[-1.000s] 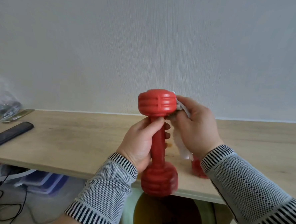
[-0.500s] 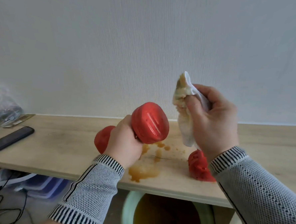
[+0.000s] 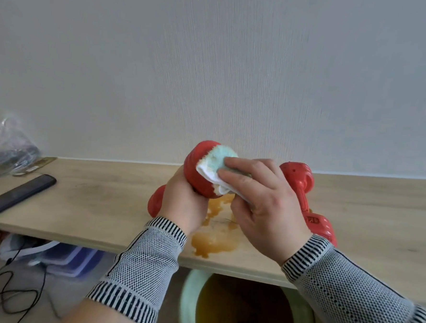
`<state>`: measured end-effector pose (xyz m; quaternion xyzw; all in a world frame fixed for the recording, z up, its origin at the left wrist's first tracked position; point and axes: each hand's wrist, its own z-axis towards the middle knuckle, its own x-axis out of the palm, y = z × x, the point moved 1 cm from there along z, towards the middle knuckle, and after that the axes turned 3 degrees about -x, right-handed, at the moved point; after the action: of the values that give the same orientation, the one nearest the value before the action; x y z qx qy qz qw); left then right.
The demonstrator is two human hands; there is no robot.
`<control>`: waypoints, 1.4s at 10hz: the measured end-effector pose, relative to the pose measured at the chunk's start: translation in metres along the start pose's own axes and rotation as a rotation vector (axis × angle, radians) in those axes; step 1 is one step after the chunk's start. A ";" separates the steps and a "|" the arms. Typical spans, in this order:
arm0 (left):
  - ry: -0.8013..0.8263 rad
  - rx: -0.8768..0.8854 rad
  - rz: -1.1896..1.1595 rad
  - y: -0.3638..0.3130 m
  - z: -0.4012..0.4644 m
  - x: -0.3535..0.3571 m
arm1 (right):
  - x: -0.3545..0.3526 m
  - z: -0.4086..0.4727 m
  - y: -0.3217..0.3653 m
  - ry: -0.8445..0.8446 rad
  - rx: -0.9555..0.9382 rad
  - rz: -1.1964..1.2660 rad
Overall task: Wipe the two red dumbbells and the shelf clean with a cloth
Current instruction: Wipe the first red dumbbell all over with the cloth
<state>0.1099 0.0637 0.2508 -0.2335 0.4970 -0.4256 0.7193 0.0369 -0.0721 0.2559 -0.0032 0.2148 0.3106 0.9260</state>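
Our left hand [image 3: 183,204] holds one red dumbbell [image 3: 198,175] up tight so our right hand [image 3: 264,209], squeezing the cloth [image 3: 213,166], can rub its end.

A pale wooden shelf [image 3: 104,204] is running along the wall, carrying a brown liquid spill [image 3: 214,241] near its front edge, a red dumbbell [image 3: 309,204] lying at right, and a dark phone [image 3: 17,195] and crumpled plastic bag [image 3: 6,146] sitting at left.
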 end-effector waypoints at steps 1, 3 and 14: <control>0.026 0.032 0.178 0.003 0.003 0.001 | 0.001 0.001 0.005 -0.010 -0.009 -0.010; 0.016 0.118 0.127 0.001 -0.003 0.005 | -0.001 0.019 0.004 0.026 0.112 0.097; -0.125 -0.053 0.156 -0.002 -0.005 0.013 | -0.004 0.014 0.020 0.051 0.087 0.048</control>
<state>0.1065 0.0522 0.2432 -0.2390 0.4789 -0.3399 0.7733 0.0284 -0.0563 0.2724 0.0342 0.2515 0.3231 0.9117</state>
